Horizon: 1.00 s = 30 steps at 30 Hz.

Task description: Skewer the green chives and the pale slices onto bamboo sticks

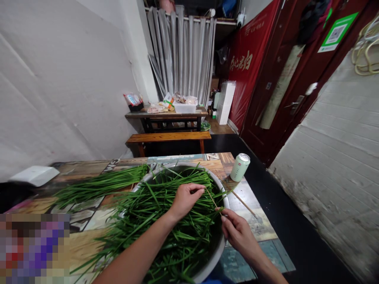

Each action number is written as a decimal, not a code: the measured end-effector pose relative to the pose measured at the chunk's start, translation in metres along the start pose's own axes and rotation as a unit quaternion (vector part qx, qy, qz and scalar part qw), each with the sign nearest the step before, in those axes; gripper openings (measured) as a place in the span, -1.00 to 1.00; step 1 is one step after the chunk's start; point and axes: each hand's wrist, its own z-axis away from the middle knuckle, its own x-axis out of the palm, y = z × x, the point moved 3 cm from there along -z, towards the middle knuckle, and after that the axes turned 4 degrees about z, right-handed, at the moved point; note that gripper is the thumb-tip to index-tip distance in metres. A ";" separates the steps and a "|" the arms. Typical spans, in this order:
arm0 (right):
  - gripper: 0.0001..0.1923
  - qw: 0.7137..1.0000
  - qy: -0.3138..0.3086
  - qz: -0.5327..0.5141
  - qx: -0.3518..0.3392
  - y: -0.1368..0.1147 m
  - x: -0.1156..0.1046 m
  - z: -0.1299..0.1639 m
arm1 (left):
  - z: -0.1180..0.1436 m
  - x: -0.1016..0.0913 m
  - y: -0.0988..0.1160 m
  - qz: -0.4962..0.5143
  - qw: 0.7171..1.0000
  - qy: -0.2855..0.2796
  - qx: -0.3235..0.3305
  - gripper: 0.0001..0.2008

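A large metal basin (pixel 222 197) heaped with green chives (pixel 166 221) sits on the patterned table (pixel 254 225) in front of me. My left hand (pixel 185 199) hovers over the heap, pinching the upper end of a thin bamboo skewer (pixel 213 201). My right hand (pixel 237 230) is at the basin's right rim, its fingertips closed on the lower end of that skewer. A second skewer (pixel 244 204) lies on the table right of the basin. A separate bunch of chives (pixel 100 185) lies on the table to the left.
A pale green drink can (pixel 240 167) stands at the table's far right corner. A white box (pixel 37 174) rests at the far left. Beyond are a wooden bench (pixel 168 138), a cluttered table (pixel 166 114), a grey curtain and a red door on the right.
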 end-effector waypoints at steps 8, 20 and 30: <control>-0.56 1.000 -0.002 -0.029 0.006 0.006 0.002 0.000 | 0.001 0.002 -0.001 -0.001 1.000 0.004 0.022 -0.83; -0.48 0.995 0.018 -0.094 0.019 0.003 0.002 0.000 | 0.020 0.030 0.012 0.023 0.984 -0.155 0.088 -0.83; -0.61 0.988 0.022 -0.144 0.055 -0.009 -0.002 0.013 | 0.002 -0.015 -0.002 -0.284 0.941 -0.117 0.143 -0.90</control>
